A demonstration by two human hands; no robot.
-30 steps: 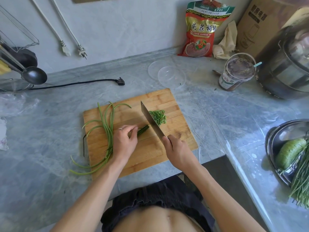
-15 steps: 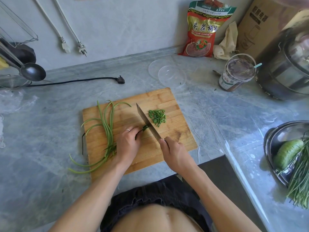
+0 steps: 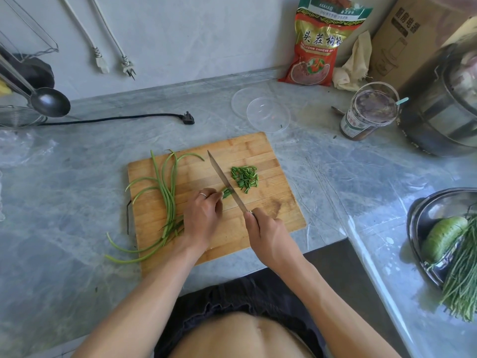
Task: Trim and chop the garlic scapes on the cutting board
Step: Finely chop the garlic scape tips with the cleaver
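Bamboo cutting board carries it all — right hand grips the knife, left hand pinches the garlic scapes' stub beside the blade — chopped pieces lie beyond, whole scapes at the board's left.

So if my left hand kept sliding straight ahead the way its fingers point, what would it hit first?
The left hand points up and right along the scape stub it pins. Just past that stub stands the knife blade, so the fingertips would likely meet the blade's flat first, though the gap is hard to judge.
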